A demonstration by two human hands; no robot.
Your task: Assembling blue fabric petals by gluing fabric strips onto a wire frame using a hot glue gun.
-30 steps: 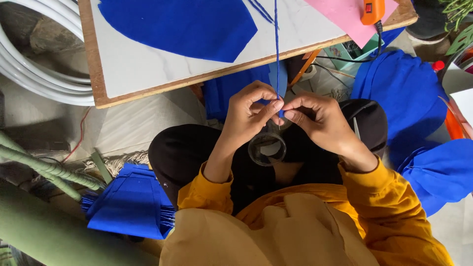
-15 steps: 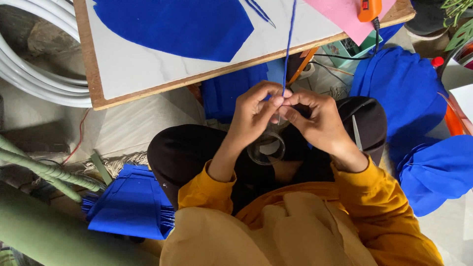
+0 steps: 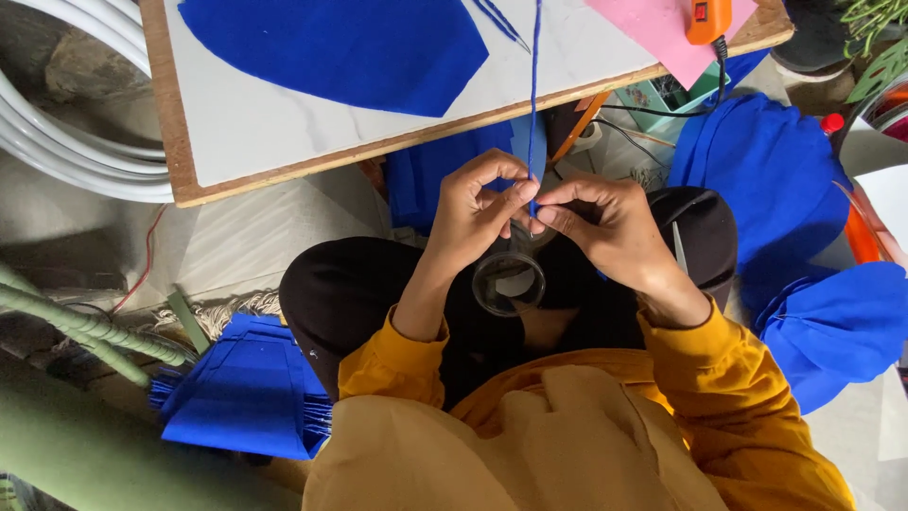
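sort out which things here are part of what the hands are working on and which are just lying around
In use: left hand, right hand, thin blue strip, clear round cup.

Lying about: big blue felt piece, pink sheet, orange glue gun, folded blue stack, white hoses.

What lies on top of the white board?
On the white board lie a large blue fabric piece, a pink sheet with an orange tool on it, and thin blue strips. What they cover cannot be seen.
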